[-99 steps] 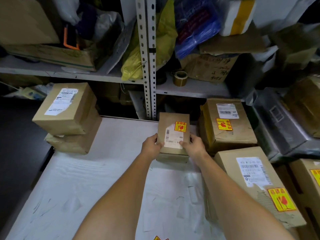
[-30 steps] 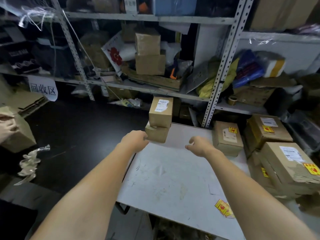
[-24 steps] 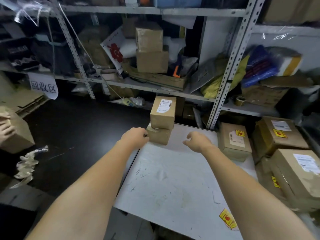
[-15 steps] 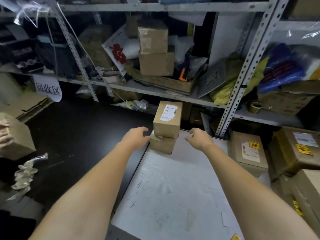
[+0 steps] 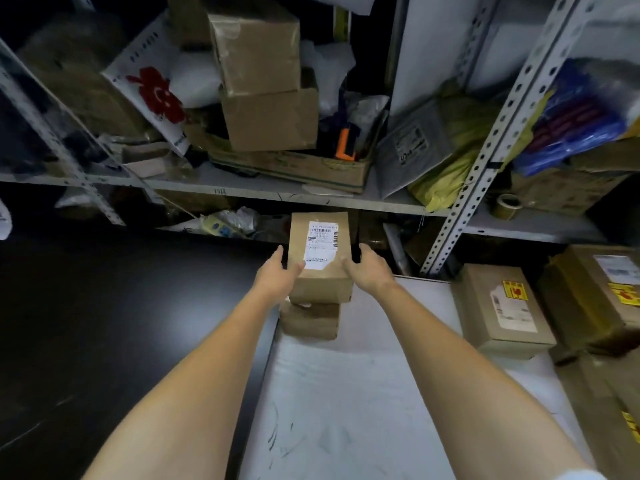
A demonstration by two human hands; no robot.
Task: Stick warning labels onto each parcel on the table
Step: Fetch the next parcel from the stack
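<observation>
Dim overall, with cool light falling from above. Brightest on the table [image 5: 346, 410] at 6 o'clock and the white panel [image 5: 426, 46] at 1 o'clock. Near black across the floor [image 5: 104, 323] from 7 to 9 o'clock, bar a faint sheen. Deep shadow beneath the shelf [image 5: 242, 188] at 12 o'clock. Bows straight posts [image 5: 485, 161] toward the edges, wide-angle fashion. Smears the boxes [image 5: 595, 306] at 3 to 4 o'clock. Sharper at centre, though label [image 5: 320, 245] print unreadable.

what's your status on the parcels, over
Left hand and right hand both gripping the top box. No yellow warning label showing on it. It sits on a second box; nothing blocking the hands.
</observation>
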